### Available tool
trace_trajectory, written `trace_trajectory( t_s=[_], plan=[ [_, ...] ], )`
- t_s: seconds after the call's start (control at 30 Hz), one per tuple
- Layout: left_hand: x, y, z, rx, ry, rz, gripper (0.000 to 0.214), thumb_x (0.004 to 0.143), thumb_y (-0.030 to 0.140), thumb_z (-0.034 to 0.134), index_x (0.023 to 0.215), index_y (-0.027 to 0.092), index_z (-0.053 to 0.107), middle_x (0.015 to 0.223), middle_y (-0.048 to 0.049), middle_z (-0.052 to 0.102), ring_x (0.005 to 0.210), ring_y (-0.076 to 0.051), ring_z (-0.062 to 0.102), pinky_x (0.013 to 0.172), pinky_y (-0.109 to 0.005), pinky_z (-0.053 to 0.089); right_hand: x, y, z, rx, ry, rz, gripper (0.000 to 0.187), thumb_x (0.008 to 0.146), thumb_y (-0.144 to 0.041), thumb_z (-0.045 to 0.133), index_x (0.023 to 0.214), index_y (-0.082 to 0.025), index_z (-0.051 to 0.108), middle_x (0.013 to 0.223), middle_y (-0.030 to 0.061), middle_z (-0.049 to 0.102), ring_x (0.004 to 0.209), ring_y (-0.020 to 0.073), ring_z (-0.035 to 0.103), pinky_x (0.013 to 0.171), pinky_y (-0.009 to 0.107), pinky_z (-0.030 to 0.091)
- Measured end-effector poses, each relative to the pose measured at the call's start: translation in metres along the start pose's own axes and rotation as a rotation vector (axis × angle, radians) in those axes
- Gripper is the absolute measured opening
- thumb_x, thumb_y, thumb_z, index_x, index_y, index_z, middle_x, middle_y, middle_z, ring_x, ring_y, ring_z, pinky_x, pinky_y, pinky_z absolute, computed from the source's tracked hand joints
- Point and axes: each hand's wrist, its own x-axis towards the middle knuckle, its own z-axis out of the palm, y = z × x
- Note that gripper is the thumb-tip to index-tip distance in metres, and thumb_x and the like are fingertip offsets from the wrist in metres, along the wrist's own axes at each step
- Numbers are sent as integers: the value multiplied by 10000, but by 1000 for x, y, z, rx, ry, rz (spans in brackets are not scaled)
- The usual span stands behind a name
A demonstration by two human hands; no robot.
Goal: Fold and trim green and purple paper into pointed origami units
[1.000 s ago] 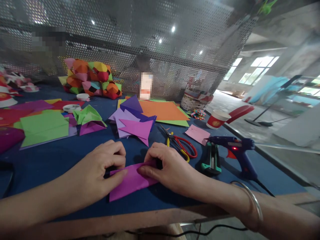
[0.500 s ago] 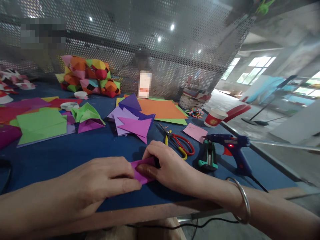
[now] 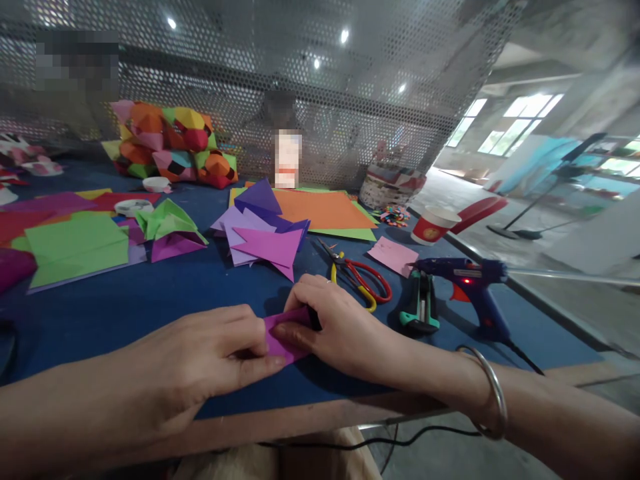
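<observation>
A piece of magenta paper [image 3: 274, 337], folded flat, lies low over the blue table near its front edge. My left hand [image 3: 210, 353] pinches its left end, thumb along the near edge. With thumb on top and fingers curled behind, my right hand [image 3: 335, 327] presses the right end. A small dark shape shows beside the right thumb; I cannot make out what it is. Beyond the hands lie folded magenta pieces [image 3: 270, 245], lilac pieces [image 3: 240, 233] and dark purple pieces [image 3: 257, 198]. Scissors [image 3: 367, 280] with red and yellow handles rest just past my right hand.
To the right are a green-and-black stapler [image 3: 421, 310], a blue glue gun [image 3: 473, 283] with a lit red light, pink paper [image 3: 393, 255] and a paper cup [image 3: 433, 227]. Green sheets [image 3: 75, 247], a green-and-purple folded piece [image 3: 167, 227] and colourful paper balls [image 3: 175, 143] stand left.
Both hands keep their hold on the magenta paper and have barely moved. The view has shifted slightly, so the table things sit a little higher.
</observation>
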Motion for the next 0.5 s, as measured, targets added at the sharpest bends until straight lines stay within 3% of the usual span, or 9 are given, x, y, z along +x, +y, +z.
trace_trajectory(
  t_s=[0.13,0.3,0.5],
  plan=[
    [2,6,-5,120,-27,11,483,1072,76,483,1472,193,726,1195,-76,861,1059,-269,778,988,-330,608,-3,-3,0,2,12,-9,220,978,-147,874,1080,-198,685,1123,74,751,1048,250,674,962,402,511],
    [3,7,-2,162,-38,0,417,1136,147,499,1385,241,820,1091,-65,880,972,-259,798,904,-303,632,-11,-3,-2,-20,-41,-80,372,994,-286,845,1306,-162,685,1389,176,752,1278,350,678,1148,559,515],
    [-8,-1,1,-6,-27,-39,488,1157,216,548,1597,348,712,1196,-41,892,1084,-256,825,1023,-279,641,-13,6,-5,-31,-82,-98,456,1042,-332,835,1431,-163,669,1480,191,732,1357,369,677,1198,595,519]
  ],
)
